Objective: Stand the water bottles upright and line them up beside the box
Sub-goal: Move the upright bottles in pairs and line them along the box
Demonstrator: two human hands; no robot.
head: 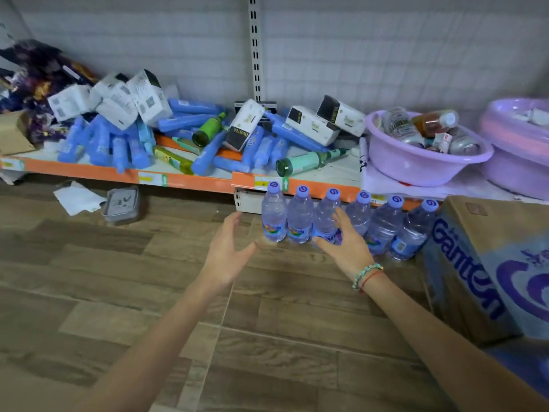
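Several clear water bottles with purple caps point(300, 217) stand upright in a row on the wooden floor. The row runs from the shelf's front edge rightward to a cardboard box point(487, 272) with blue and purple print. My left hand point(227, 252) hovers just left of the row, fingers spread, holding nothing. My right hand point(346, 243), with bracelets on its wrist, is held with straight fingers in front of the third and fourth bottles and partly hides their lower halves. I cannot tell whether it touches them.
A low orange-edged shelf point(184, 181) behind the bottles is piled with blue tubes, green bottles and white tissue packs. Two purple basins point(421, 168) sit on it at the right. A grey lidded container point(121, 205) and a sheet of paper lie on the floor at left.
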